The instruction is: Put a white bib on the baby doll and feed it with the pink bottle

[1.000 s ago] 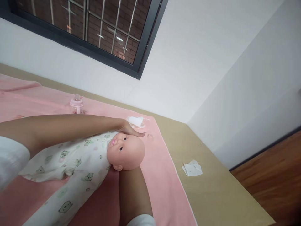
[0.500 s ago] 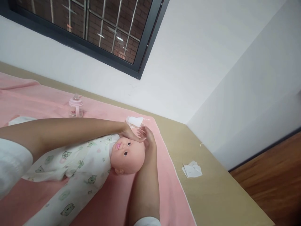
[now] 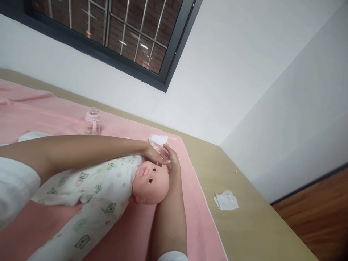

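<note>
A baby doll (image 3: 152, 185) in a white sleepsuit with green bear prints lies on its back on the pink cloth (image 3: 201, 217). My left hand (image 3: 156, 154) reaches across the doll's body to the far side of its head, fingers stretched out. Opposite it, my right hand (image 3: 174, 159) curves inward with its fingers extended, the forearm running along the crown of the head. The fingertips of both hands come together beside the head. Nothing shows held in either hand. Just beyond the fingers lies a clear plastic packet with something white (image 3: 159, 139).
A pink-topped baby bottle (image 3: 93, 121) with handles stands on the cloth to the left. A crumpled white tissue (image 3: 226, 200) lies on the tan table surface (image 3: 244, 232) at right. Behind are a white wall (image 3: 190, 105) and a dark-framed window (image 3: 163, 78).
The whole view has shifted slightly, moving most things a little to the right. My hands stay close together by the doll's head, with hardly any change in their pose.
</note>
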A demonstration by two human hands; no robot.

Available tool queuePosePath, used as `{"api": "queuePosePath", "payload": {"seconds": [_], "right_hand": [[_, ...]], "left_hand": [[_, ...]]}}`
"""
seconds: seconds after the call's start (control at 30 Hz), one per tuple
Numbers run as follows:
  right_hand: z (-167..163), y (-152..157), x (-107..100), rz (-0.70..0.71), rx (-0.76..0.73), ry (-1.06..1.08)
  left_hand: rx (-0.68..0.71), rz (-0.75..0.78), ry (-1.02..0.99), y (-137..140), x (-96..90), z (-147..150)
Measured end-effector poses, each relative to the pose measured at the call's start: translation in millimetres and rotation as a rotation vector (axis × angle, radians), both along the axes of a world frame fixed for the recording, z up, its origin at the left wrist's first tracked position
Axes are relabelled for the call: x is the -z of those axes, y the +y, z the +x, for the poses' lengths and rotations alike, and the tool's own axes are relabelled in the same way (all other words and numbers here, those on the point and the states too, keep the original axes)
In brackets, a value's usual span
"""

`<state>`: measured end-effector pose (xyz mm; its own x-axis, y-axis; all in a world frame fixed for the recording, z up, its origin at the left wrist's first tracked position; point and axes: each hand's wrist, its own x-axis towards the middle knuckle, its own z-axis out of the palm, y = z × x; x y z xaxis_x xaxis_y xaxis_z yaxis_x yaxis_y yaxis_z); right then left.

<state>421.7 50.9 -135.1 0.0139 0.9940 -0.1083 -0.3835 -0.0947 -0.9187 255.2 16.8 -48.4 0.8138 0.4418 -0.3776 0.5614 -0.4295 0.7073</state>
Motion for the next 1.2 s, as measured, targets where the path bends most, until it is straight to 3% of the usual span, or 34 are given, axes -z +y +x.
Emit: {"api": "queuePosePath", "payload": {"seconds": [0.1, 0.23, 0.37, 0.53, 0.7, 0.93, 1.1, 1.2], "right_hand": [[0.6, -8.8, -13.4, 0.070, -0.003, -0.019], [4.9, -18.8, -40.3, 0.147, 0.061, -0.222], [15.7, -27.3, -68.1, 0.115, 0.177, -0.624], [23.1, -45.2, -95.1, 0.160, 0.274, -0.986], [6.3, -60.1, -115.7, 0.248, 0.221, -1.104], [-40.1, -83.0, -146.6, 0.518, 0.017, -1.174], [-67.5, -118.1, -169.5, 0.713, -0.169, -1.096], [-79.9, -138.1, -179.8, 0.831, -0.212, -1.080]], "left_hand": [[0.030, -0.053, 0.049, 1.4, -14.0, -11.5], [-0.045, 0.296, 0.078, -9.8, -37.7, -33.2], [-0.289, 0.599, 0.042, -38.1, -60.5, -57.3], [-0.525, 0.638, -0.148, -79.2, -69.1, -86.3], [-0.580, 0.620, -0.327, -92.4, -60.8, -106.5], [-0.628, 0.674, -0.473, -83.7, -53.9, -115.6], [-0.561, 0.798, -0.554, -77.1, -57.0, -127.0], [-0.527, 0.777, -0.549, -76.8, -61.9, -134.6]]}}
